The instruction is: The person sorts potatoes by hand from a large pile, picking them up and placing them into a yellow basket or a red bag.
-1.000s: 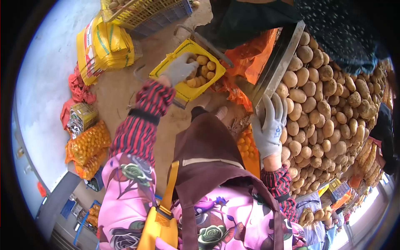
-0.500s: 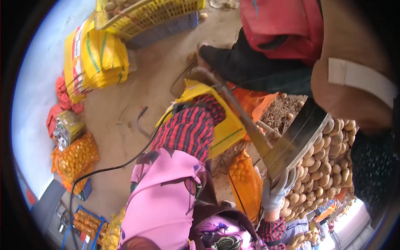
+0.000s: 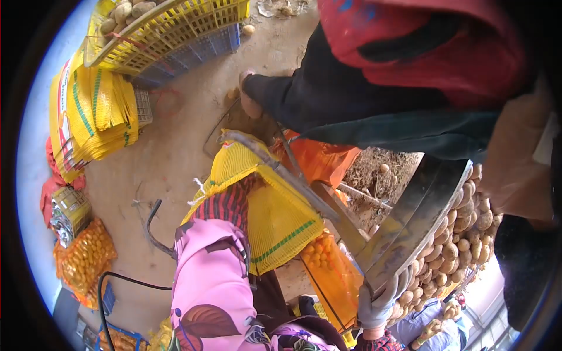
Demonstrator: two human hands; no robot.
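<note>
My left arm, in a pink sleeve with a striped cuff (image 3: pixel 225 207), reaches into the mouth of a yellow mesh bag (image 3: pixel 281 219). My left hand is hidden inside the bag, so its fingers do not show. The bag hangs below a curved metal bar (image 3: pixel 263 153) by a metal chute (image 3: pixel 404 213). Wearing a pale glove, my right hand (image 3: pixel 379 301) grips the chute's lower corner, its fingers curled over the edge beside a heap of potatoes (image 3: pixel 451 248). An orange mesh bag (image 3: pixel 331 275) of potatoes lies below the chute, between my arms.
Another person in a red garment and dark trousers (image 3: pixel 351 82) stands close at upper right. A yellow crate (image 3: pixel 181 35) holding potatoes is on a blue crate (image 3: pixel 196 58). Folded yellow bags (image 3: pixel 96 114) and a filled orange net bag (image 3: pixel 86 254) line the left. A black cable (image 3: pixel 134 281) crosses the floor.
The view has shifted, so most things sit further left. The yellow bag's mouth is spread wider around my left arm. My right hand stays at the chute's corner, its fingers more bent.
</note>
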